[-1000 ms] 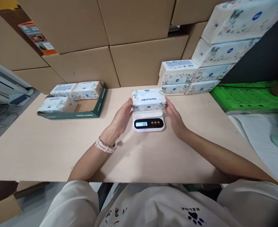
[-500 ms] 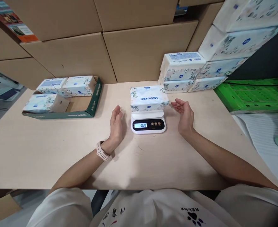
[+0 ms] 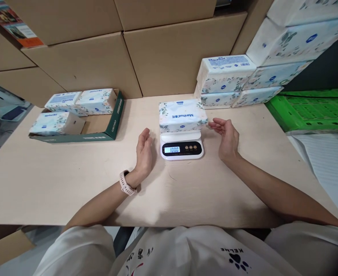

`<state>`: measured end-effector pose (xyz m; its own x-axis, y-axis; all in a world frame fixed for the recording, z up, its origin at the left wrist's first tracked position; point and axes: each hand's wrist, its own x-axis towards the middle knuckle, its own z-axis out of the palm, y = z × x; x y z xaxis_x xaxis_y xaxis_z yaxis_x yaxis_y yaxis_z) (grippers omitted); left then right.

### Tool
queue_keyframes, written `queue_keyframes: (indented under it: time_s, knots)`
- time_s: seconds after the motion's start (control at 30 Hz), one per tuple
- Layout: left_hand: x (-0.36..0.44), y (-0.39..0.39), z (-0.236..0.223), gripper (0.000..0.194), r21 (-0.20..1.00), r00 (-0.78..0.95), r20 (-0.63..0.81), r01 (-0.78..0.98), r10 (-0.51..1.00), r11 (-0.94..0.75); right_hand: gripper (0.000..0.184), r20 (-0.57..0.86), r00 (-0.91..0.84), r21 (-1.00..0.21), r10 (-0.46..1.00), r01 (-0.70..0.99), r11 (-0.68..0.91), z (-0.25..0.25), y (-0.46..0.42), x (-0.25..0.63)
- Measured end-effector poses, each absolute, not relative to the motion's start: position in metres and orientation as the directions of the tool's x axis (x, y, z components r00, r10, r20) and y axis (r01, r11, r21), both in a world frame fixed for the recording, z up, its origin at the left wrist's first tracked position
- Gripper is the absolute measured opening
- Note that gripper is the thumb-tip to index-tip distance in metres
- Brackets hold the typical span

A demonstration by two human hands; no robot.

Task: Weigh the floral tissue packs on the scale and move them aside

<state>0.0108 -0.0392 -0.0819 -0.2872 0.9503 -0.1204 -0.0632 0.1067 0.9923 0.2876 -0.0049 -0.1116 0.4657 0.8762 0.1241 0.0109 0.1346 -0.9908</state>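
Note:
A soft pack of tissues (image 3: 183, 115) with a floral print rests on a white digital kitchen scale (image 3: 181, 156). The scale's lit display (image 3: 172, 149) reads 100.0. To the left of the scale, my left hand (image 3: 144, 153) stands on edge over the tabletop, fingers extended and holding nothing. My right hand (image 3: 227, 138) is on the other side, open, its fingertips close to the pack's right end but apart from it. A pale watch band (image 3: 126, 183) circles my left wrist.
A green-edged cardboard tray (image 3: 100, 137) with three tissue packs lies at the left of the table (image 3: 79, 184). More packs (image 3: 226, 74) are stacked at the back right, before large cartons (image 3: 183, 57). A green plastic pallet (image 3: 312, 111) lies beyond the right edge.
The scale's reading has gone from 36.4 to 100.0. The view has shifted slightly. Both hands keep nearly the same places beside the scale.

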Motion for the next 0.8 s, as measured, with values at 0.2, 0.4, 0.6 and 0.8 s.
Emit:
queue_keyframes:
  time_s: [0.2, 0.4, 0.6, 0.8]
  knots:
    - [0.015, -0.048, -0.081, 0.05, 0.996, -0.277, -0.079, -0.067, 0.958, 0.063, 0.07, 0.133, 0.479, -0.99, 0.868, 0.023, 0.139, -0.11, -0.005, 0.287]
    - [0.016, -0.049, -0.082, 0.05, 0.995, -0.273, -0.066, -0.093, 0.96, 0.042, 0.071, 0.143, 0.484, -0.989, 0.863, 0.033, 0.146, -0.112, -0.005, 0.287]
    - [0.013, -0.049, -0.089, 0.044, 0.997, -0.239, -0.04, -0.068, 0.97, 0.024, 0.072, 0.138, 0.496, -0.99, 0.857, 0.033, 0.141, -0.112, -0.004, 0.287]
    - [0.013, -0.051, -0.087, 0.048, 0.995, -0.179, -0.064, -0.089, 0.982, 0.049, 0.074, 0.163, 0.486, -0.986, 0.858, 0.058, 0.154, -0.108, -0.008, 0.285]
